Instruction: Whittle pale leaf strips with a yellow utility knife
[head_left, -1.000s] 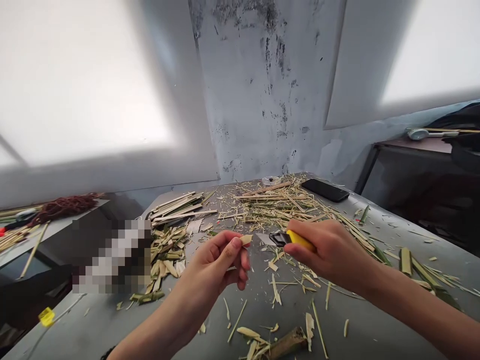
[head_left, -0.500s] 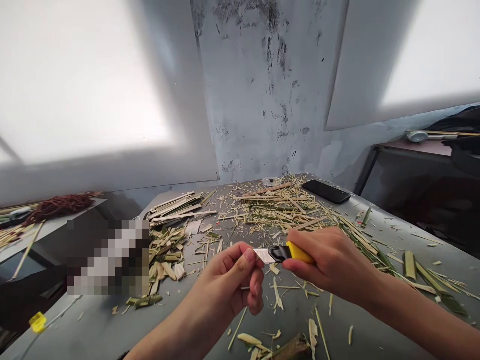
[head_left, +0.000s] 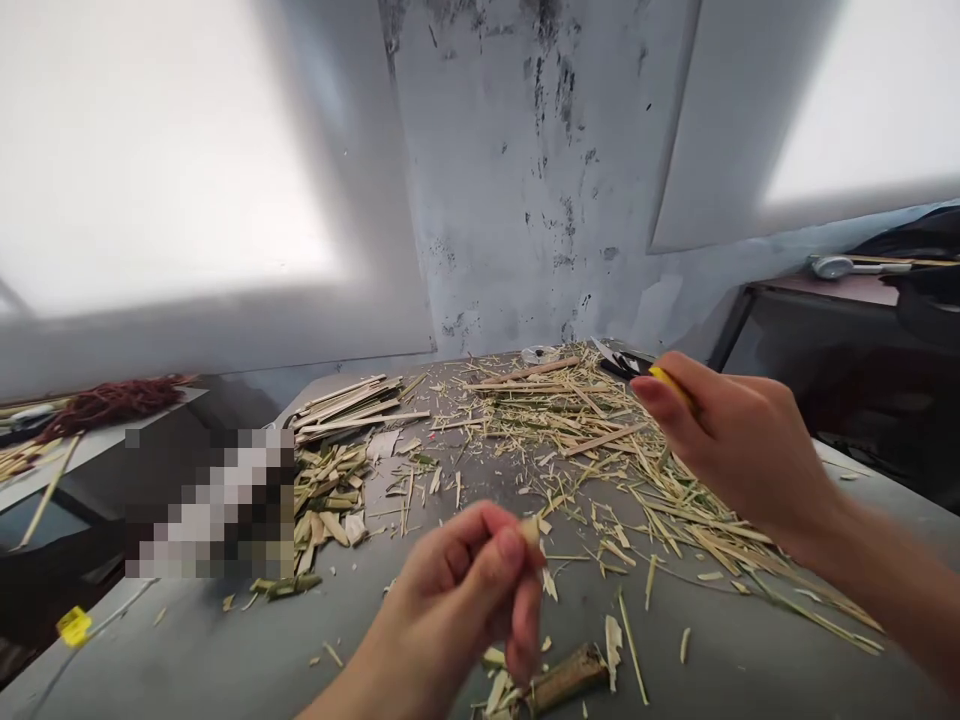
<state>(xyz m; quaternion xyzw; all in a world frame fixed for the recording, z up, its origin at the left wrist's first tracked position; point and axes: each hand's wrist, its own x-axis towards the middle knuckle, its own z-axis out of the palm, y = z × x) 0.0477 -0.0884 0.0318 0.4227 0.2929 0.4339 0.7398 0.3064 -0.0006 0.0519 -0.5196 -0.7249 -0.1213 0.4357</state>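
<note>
In the lower middle, my left hand (head_left: pixel 469 595) is closed in a pinch on a small pale bamboo piece (head_left: pixel 532 530), whose tip shows past the thumb. Up at the right, my right hand (head_left: pixel 742 450) grips a utility knife (head_left: pixel 670 383) with a yellow and black body. Its bare blade points up and left, away from the left hand. Below the left hand lies a brown-green bamboo chunk (head_left: pixel 568 680) among pale shavings.
Thin bamboo slivers (head_left: pixel 540 410) litter the grey table (head_left: pixel 247 660). At the left are a stack of bamboo strips (head_left: pixel 349 405) and a heap of chips (head_left: pixel 330 510). Reddish-brown cord (head_left: pixel 112 408) lies on a side surface; a yellow tag (head_left: pixel 73 626) hangs on a cable.
My right hand has swung up and right with the utility knife, away from the left hand. The left hand has shifted slightly right and down, and the bamboo tip now shows.
</note>
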